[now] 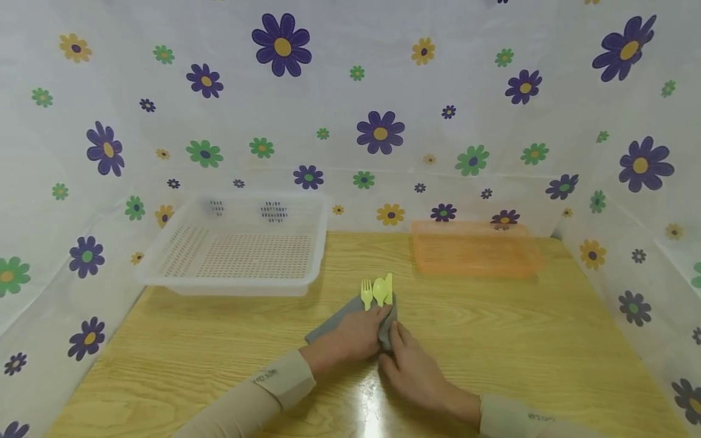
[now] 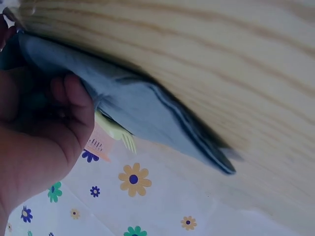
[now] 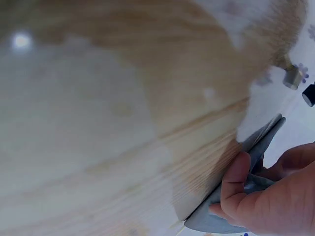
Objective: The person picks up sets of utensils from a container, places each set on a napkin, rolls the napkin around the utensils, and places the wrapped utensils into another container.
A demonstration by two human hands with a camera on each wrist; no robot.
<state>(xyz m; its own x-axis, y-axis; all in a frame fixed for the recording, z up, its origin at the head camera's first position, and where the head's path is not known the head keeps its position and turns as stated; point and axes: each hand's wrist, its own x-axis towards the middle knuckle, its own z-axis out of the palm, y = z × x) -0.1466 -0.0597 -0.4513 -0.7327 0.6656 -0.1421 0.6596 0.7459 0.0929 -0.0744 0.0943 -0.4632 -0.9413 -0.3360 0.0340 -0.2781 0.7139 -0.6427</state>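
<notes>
A grey-blue cloth napkin [image 1: 341, 319] lies on the wooden table, partly folded over a yellow-green fork [image 1: 366, 292], spoon [image 1: 380, 291] and knife [image 1: 389, 288]. Their heads stick out beyond its far edge, while the handles are hidden by cloth and hand. My left hand [image 1: 353, 334] is on top of the napkin with curled fingers, holding the cloth around the cutlery; in the left wrist view its fingers [image 2: 74, 101] bend against the fabric. From the right side, my right hand [image 1: 418, 371] pinches the folded napkin edge between thumb and fingers, also seen in the right wrist view.
A white perforated basket [image 1: 235, 283] stands at the back left of the wooden table [image 1: 493, 340]. At the back right is a smaller translucent orange basket [image 1: 476, 269]. A white flower-print sheet [image 1: 328, 91] encloses the back and both sides.
</notes>
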